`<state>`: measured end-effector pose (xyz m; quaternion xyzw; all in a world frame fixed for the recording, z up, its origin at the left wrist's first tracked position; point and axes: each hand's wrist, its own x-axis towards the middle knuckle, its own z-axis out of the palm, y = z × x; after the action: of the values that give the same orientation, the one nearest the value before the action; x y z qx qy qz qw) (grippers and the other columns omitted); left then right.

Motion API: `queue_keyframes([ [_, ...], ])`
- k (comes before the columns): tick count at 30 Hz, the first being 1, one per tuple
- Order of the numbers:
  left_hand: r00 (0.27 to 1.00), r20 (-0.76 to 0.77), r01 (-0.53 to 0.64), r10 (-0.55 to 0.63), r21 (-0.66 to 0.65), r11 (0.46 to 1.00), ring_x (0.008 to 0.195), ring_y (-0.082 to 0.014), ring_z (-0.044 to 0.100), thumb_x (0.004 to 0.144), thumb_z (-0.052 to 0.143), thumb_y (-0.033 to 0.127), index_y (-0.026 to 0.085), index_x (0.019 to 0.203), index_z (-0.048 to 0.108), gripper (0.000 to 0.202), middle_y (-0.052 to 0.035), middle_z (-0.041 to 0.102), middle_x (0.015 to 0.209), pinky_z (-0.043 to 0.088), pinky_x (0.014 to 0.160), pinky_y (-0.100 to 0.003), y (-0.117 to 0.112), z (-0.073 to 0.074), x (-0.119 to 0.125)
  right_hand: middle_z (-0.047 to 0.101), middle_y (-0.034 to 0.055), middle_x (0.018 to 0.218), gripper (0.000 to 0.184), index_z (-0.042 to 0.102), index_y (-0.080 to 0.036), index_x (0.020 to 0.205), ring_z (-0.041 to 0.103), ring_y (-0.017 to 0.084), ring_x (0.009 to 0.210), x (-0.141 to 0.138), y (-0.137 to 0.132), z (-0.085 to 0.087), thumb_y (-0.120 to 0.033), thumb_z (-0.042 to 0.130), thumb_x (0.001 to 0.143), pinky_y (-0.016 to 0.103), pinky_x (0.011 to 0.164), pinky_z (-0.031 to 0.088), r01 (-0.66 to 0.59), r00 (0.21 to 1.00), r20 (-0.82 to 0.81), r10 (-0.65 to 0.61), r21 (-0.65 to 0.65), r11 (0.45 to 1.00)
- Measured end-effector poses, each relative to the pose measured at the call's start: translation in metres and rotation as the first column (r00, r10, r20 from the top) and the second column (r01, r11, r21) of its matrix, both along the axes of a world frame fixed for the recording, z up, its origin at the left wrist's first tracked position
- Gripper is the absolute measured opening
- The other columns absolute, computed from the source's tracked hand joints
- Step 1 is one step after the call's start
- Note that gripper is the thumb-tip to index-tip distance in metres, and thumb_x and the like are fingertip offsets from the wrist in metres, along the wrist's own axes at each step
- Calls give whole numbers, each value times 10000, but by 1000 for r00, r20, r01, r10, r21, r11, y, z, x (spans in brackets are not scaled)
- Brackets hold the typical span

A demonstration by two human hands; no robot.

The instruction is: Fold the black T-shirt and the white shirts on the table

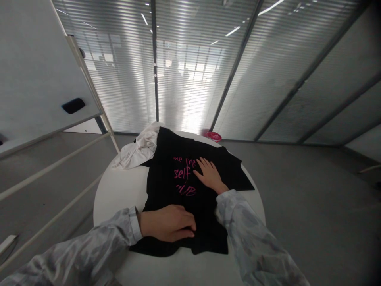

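A black T-shirt (166,178) with pink lettering lies spread over a round white table (119,194), some creases along its near part. My right hand (210,174) rests flat on the chest of the shirt, fingers spread, just right of the lettering. Over the near part of the shirt, my left hand (168,223) is closed, with fingers curled and the thumb drawn in toward them. Whether cloth is caught between those fingertips is hidden. A crumpled white cloth (138,149) sits at the table's far left, against the edge of the T-shirt.
Behind the table, a pink basket (214,136) stands near a glass partition (190,79) with blinds. On the left is a whiteboard (32,71) on a pale frame (59,161), with a dark eraser-like block (73,105) on it. Grey floor (312,190) stretches out to the right.
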<state>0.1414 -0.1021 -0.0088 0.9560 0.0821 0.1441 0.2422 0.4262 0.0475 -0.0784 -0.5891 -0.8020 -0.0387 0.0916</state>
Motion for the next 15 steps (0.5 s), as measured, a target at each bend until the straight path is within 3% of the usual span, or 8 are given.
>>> queue_keyframes([
  [3, 999, 36, 47, -39, -247, 968, 1028, -200, 771, 1108, 629, 356, 228, 1205, 697, 174, -82, 794, 1162, 581, 924, -294, -2, 3, -5, 345, 136, 1807, 783, 422, -182, 1719, 315, 326, 1679, 0, 0, 0, -659, 393, 1099, 552, 1365, 229, -5, 1000, -2, 5, -7, 1000],
  [7, 995, 42, 98, -89, -316, 944, 1047, -215, 791, 1085, 658, 329, 248, 1211, 741, 171, -80, 814, 1158, 603, 938, -298, -2, 0, -9, 342, 137, 1809, 797, 426, -175, 1715, 311, 321, 1682, 0, 0, 1, -670, 407, 1090, 546, 1370, 220, -15, 1000, -9, 15, 5, 1000],
  [9, 997, 66, 69, -50, -319, 945, 1072, -213, 794, 1082, 665, 343, 262, 1247, 750, 203, -75, 819, 1184, 604, 963, -302, 2, 2, -13, 346, 134, 1808, 784, 434, -183, 1710, 318, 314, 1680, 0, 0, 1, -665, 400, 1093, 544, 1369, 225, -16, 1000, -16, 16, 3, 1000],
  [12, 984, 112, -114, 139, -208, 972, 1187, -230, 763, 1104, 624, 369, 268, 1308, 739, 256, -78, 804, 1271, 563, 1095, -360, 18, 7, -23, 354, 136, 1804, 770, 438, -188, 1708, 324, 314, 1677, 0, 0, 1, -654, 395, 1097, 548, 1367, 229, -10, 1000, -23, 10, -4, 1000],
  [15, 922, 129, -363, 364, -36, 931, 1364, -277, 678, 1105, 615, 440, 269, 1425, 685, 370, -99, 735, 1448, 476, 1232, -462, 50, -1, -41, 359, 131, 1803, 758, 440, -189, 1707, 325, 311, 1677, -1, -1, 2, -640, 396, 1100, 547, 1369, 231, -5, 1000, -22, 5, -1, 1000],
])
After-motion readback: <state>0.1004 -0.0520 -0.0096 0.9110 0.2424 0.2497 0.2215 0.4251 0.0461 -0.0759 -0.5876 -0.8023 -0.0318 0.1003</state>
